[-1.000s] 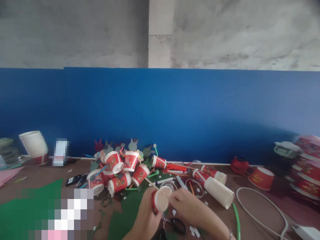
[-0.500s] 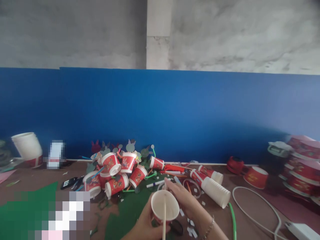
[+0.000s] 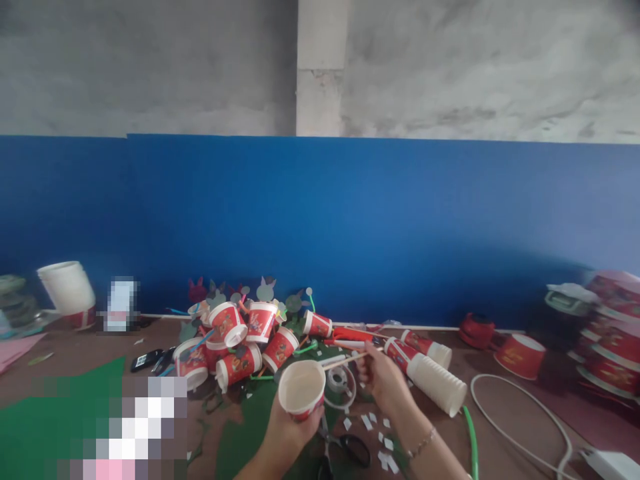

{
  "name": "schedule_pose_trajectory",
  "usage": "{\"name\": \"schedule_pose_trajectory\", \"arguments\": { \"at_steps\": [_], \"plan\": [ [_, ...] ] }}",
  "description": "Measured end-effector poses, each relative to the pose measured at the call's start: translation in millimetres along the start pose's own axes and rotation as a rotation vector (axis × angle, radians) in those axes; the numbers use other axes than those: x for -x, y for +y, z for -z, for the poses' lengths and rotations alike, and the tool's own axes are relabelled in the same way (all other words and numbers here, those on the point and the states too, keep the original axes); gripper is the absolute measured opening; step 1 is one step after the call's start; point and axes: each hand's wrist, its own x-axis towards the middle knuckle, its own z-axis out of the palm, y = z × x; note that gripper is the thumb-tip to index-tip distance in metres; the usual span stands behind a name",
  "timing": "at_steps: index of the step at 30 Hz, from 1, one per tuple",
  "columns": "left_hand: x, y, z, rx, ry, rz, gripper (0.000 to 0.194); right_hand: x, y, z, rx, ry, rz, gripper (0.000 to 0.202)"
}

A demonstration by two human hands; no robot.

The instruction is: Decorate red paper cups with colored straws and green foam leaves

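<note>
My left hand (image 3: 289,427) is wrapped round a red-and-white paper cup (image 3: 302,393), its open mouth tilted up toward me. My right hand (image 3: 381,377) pinches a thin pale wooden stick (image 3: 345,361) to the right of the cup. The stick lies nearly level, its left end close to the cup's rim; I cannot tell whether they touch. Below the cup lie black-handled scissors (image 3: 354,449), partly hidden by my left hand. Small white paper pieces (image 3: 369,421) are scattered under my right wrist. A roll of clear tape (image 3: 338,381) sits between the hands.
Behind my left hand is a heap of decorated paper cups (image 3: 239,367) with straws. A stack of nested cups (image 3: 435,383) lies right of my right hand. A white cable (image 3: 520,383), a red bowl-shaped tub (image 3: 520,355) and green paper (image 3: 75,407) lie farther out.
The stick has gone from upright at the cup's mouth to lying sideways in my right hand. My right hand moved right, and the cup moved left, uncovering the scissors and tape.
</note>
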Motion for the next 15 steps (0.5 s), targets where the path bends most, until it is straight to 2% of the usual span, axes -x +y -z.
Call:
{"name": "schedule_pose_trajectory", "arguments": {
  "at_steps": [2,3,5,7,11,15],
  "plan": [
    [-4.5,0.8,4.7,-0.016,0.016,-0.034,0.033,-10.7,-0.6,24.2,-0.13,0.258,0.005,0.047],
    [-6.0,4.2,6.9,-0.013,0.033,-0.057,0.034,-13.9,-2.8,35.5,-0.159,0.325,0.017,0.046],
    [-7.2,15.0,10.8,0.015,-0.043,-0.098,0.041,-15.4,-10.9,51.0,-0.218,0.414,0.053,0.043],
    [-6.5,27.8,13.0,0.068,-0.1,-0.14,0.049,-10.9,-22.0,53.7,-0.279,0.459,0.088,0.039],
    [-3.4,42.3,13.1,0.123,-0.142,-0.149,0.053,6.9,-40.8,30.9,-0.326,0.239,0.077,0.037],
    [-1.8,37.6,13.3,0.083,-0.158,-0.199,0.06,20.1,-46.1,11.7,-0.263,0.15,0.055,0.043]
  ]
}}
